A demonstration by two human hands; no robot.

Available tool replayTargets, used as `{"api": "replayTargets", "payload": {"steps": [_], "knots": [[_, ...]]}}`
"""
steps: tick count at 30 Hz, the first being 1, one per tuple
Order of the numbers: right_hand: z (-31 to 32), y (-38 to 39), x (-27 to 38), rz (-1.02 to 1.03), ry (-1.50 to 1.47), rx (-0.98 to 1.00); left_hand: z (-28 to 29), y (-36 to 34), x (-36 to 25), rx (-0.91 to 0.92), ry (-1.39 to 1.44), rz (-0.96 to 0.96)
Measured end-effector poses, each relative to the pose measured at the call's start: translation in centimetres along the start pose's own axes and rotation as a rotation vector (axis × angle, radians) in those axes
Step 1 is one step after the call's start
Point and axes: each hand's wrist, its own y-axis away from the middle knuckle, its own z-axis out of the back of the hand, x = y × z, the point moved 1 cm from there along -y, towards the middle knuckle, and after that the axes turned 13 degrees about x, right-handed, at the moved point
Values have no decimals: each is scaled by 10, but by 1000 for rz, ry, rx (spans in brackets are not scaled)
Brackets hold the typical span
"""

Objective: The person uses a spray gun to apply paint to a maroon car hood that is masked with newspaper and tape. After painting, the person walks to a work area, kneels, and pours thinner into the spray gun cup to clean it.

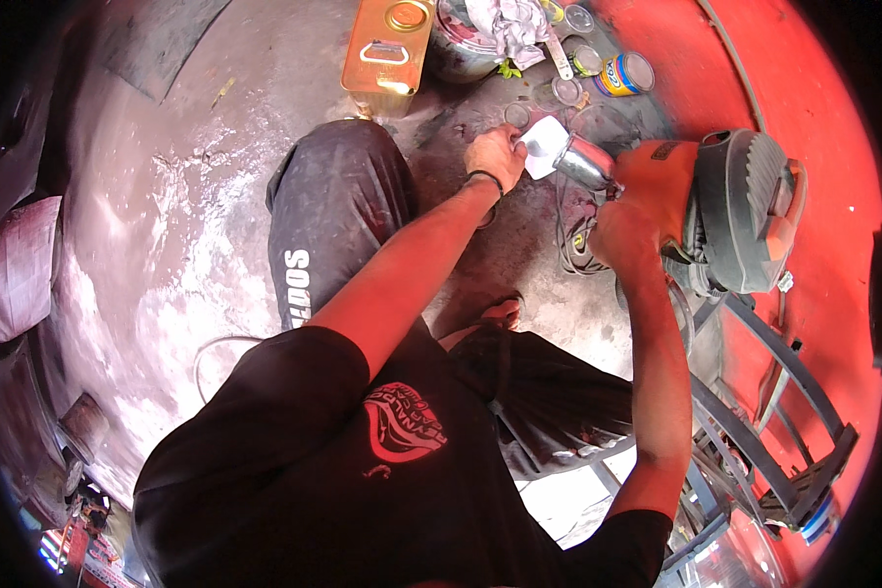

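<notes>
Left hand: the left hand (495, 155) is stretched out ahead, its fingers (513, 147) pinched together on the left edge of a white sheet (544, 147)
Right hand: the right hand (625, 230) is wrapped shut around the orange body of the power tool (701, 211), wrist bent up from the forearm
White sheet: small and roughly square, held in the air against the tool's metal nose (583, 162) (whether it is paper or abrasive sheet I cannot tell)
Key relation: the sheet lies at about 3 o'clock from the left fingers and at 10 o'clock from the right hand; the left hand is the nearer one and already touches it
Long axis: the tool runs from the metal nose at 10 o'clock back to the black ribbed housing (755, 211) at 3 o'clock, nose pointing at the sheet
Edges: a red curved panel (833, 118) rises close behind the tool at 2 o'clock; a dark metal frame (774, 431) stands at 5 o'clock under the right elbow
Clutter: small tins and lids (625, 73) and a yellow oil can (387, 44) sit on the floor at 12 o'clock, near the hands
Open room: bare grey floor (167, 196) spreads at 9 o'clock, beyond the bent knee (338, 196); a coiled cable (578, 250) lies just below the hands
</notes>
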Motion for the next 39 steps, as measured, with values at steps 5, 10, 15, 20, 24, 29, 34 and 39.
{"api": "replayTargets", "payload": {"steps": [5,10,15,20,24,29,34,39], "knots": [[13,7,-2,4,25,-6,0,1,-1,-3,-53,-3],[14,8,-9,63,72,-11,19,15,-12,-180,93,-148],[-1,0,-12,101,-11,-110,107,29,-77,-481,81,-545],[12,11,6,10,-130,-19,216,38,-79,-538,-347,-495],[-15,-5,2,60,-208,-111,239,27,-45,-397,-536,-129],[-73,-19,-5,194,-627,-389,219,2,-23,-180,-781,49],[-99,-6,27,208,-833,-508,232,-6,7,-305,-1124,6],[-140,5,23,99,-887,-739,265,-18,65,-346,-1110,-277]]}}
